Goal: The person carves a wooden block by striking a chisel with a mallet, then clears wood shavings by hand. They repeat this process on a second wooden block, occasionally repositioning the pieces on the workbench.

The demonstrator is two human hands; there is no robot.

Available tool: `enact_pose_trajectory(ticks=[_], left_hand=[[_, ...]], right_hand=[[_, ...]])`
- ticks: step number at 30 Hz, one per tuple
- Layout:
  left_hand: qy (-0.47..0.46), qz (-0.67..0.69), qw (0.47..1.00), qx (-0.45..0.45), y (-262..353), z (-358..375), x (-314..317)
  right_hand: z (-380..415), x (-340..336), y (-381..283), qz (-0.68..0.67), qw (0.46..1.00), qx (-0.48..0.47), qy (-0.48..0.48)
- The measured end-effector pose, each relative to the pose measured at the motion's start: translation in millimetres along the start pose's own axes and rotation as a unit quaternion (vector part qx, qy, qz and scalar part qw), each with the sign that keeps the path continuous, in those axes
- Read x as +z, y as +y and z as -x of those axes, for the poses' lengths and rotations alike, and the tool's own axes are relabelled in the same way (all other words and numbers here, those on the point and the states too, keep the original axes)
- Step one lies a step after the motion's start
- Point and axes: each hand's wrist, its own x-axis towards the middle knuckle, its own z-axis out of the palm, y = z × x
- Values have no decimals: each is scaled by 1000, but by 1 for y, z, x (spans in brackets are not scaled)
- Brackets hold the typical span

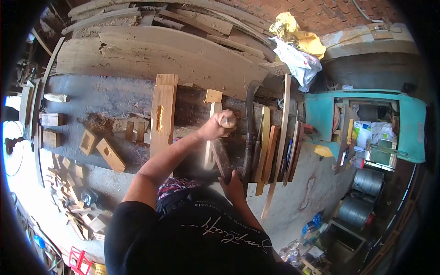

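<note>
My left hand (217, 126) is closed around an upright tool handle; its round butt end (228, 121) shows above the fist, and whatever lies below is hidden. Under that hand lies a narrow pale wood piece (209, 158), set across the bench. My right hand (233, 187), lower and nearer my body, is wrapped round the end of a dark wooden bar (222, 160) that slants up toward the left fist. A small light block (213, 96) sits just beyond. Left of my forearm, a thick board (164, 105) has a rough slot cut in it.
A curved dark blade (250, 105) lies right of my hands, beside several wood strips (266, 151). Mortised blocks (110, 155) rest on the workbench (73, 114) at left. Planks (160, 52) are stacked behind. A teal machine (319, 114) stands at right, with offcuts (73, 197) on the floor.
</note>
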Motion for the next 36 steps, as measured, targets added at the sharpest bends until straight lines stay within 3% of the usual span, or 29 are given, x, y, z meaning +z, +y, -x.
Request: enact_pose_trajectory(ticks=[1,3,6,8,10,13,14,15,17,18,20,24,25,27,29,31,32,35,36], left_hand=[[-4,-3,1000,1,-7,7,2],[-38,-43,989,133,-16,22,10],[-91,-149,973,151,-12,59,32],[-58,-194,967,156,-10,72,40],[-46,-204,966,155,1,70,42],[87,-50,991,91,8,47,35],[102,18,995,-10,10,34,29],[180,36,982,33,6,21,23],[169,141,970,-104,46,2,-4],[177,115,971,-111,53,-3,-14],[184,87,972,-117,60,-7,-24],[151,102,980,-84,57,-3,-27],[143,114,980,-83,54,-2,-24],[143,126,978,-86,50,0,-19],[146,138,976,-86,49,1,-14],[142,110,979,-97,52,4,-10],[144,99,980,-91,51,4,-9],[139,93,978,-127,33,10,-2],[169,65,980,-86,23,13,4]], right_hand=[[-2,0,-2,3,1000,9,-16],[-5,0,-6,4,999,18,-27],[-6,6,-10,-9,998,35,-45],[-4,19,-7,-28,999,-13,22],[-4,18,-11,-36,999,-5,16],[-6,21,-10,-49,999,19,-4],[-7,23,-8,-54,998,34,-14],[-8,27,-5,-55,998,37,-12],[-7,33,2,-43,998,-6,39],[-7,32,4,-44,998,-4,41],[-12,24,8,-169,985,28,-27],[-2,-11,-21,-296,953,66,-4],[-3,-11,-15,-296,953,67,-4],[-5,-17,0,-178,983,-23,37],[-5,-22,4,-227,972,-13,54],[-10,-34,1,-174,968,-110,141],[-10,-42,2,-220,969,-61,99],[-21,-67,-1,-212,973,-65,63],[-25,-75,-5,-221,971,-68,58]])
